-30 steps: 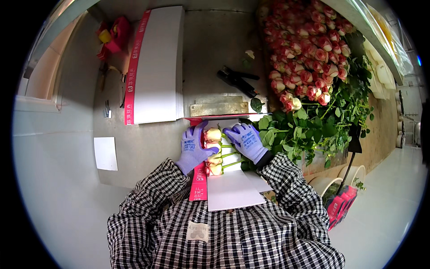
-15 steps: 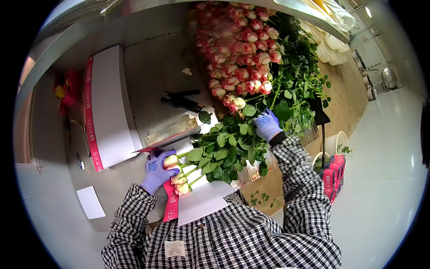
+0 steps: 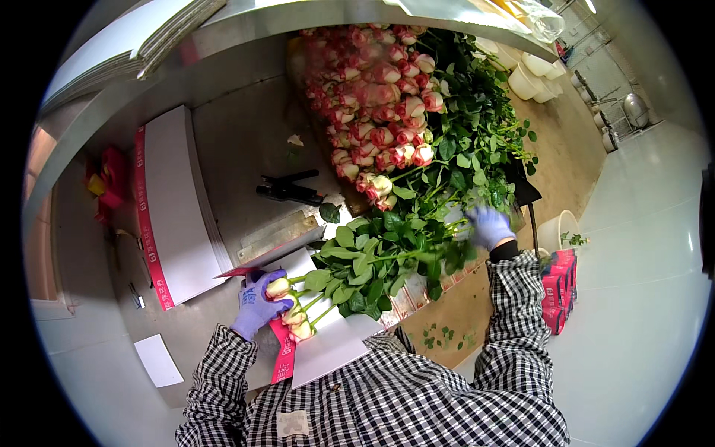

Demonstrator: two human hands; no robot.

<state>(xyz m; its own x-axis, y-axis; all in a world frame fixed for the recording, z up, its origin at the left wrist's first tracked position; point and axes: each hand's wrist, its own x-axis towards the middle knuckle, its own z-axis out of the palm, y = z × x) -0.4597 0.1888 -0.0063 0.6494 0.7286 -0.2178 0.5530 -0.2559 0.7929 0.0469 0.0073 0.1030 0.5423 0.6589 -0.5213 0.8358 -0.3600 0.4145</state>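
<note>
My left hand point(image 3: 259, 303), in a purple glove, is closed around the heads of a few cream-and-pink roses point(image 3: 299, 316). These lie on a white cardboard sheet point(image 3: 328, 353) with a pink printed edge, in front of my body. Their leafy stems point(image 3: 365, 270) stretch to the right across the work surface. By the stem end is my gloved right hand point(image 3: 491, 227), blurred by motion, with smeared leaves beside it; its fingers do not show clearly. Farther back lies a big pile of pink-and-white roses point(image 3: 383, 112), heads left and foliage right.
A black stapler-like tool point(image 3: 290, 190) rests on the metal table point(image 3: 238, 141). To the left is a stack of white cardboard sheets point(image 3: 179, 216) with pink edging. A metal shelf edge point(image 3: 298, 24) crosses above. Pink packages point(image 3: 558, 290) and a white bucket point(image 3: 560, 229) stand at right.
My right hand has moved right and slightly down, from the leaves toward the stem ends. My left hand stays at the rose heads. The whole view has shifted a little.
</note>
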